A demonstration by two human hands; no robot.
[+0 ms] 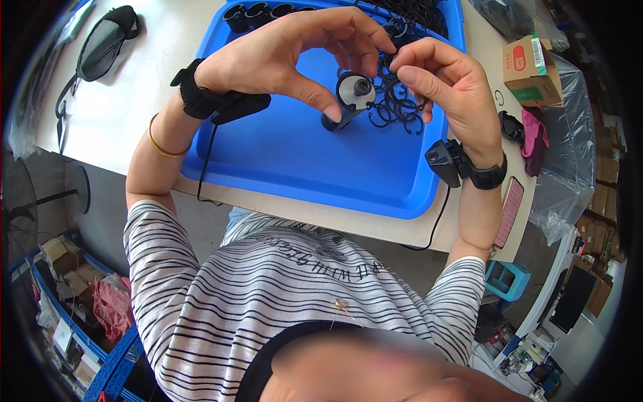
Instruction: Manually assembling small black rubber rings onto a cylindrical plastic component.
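A cylindrical part (356,100) with a pale round top and a black knob in its centre stands over the blue tray (301,175). My left hand (295,57) curls around it, thumb against its near left side and fingers behind its far side. To the right of it, my right hand (445,84) is closed, with thumb and index finger pinched together. What that pinch holds, if anything, is too small to make out. Several black open snap rings (394,110) lie in a loose heap between the part and my right hand.
Several black cylindrical cups (258,15) line the tray's far left. A larger pile of black rings (429,17) fills its far right. A mesh item with a strap (107,43) lies on the left tabletop. A cardboard box (532,72) and pink keyboard (510,211) are at right.
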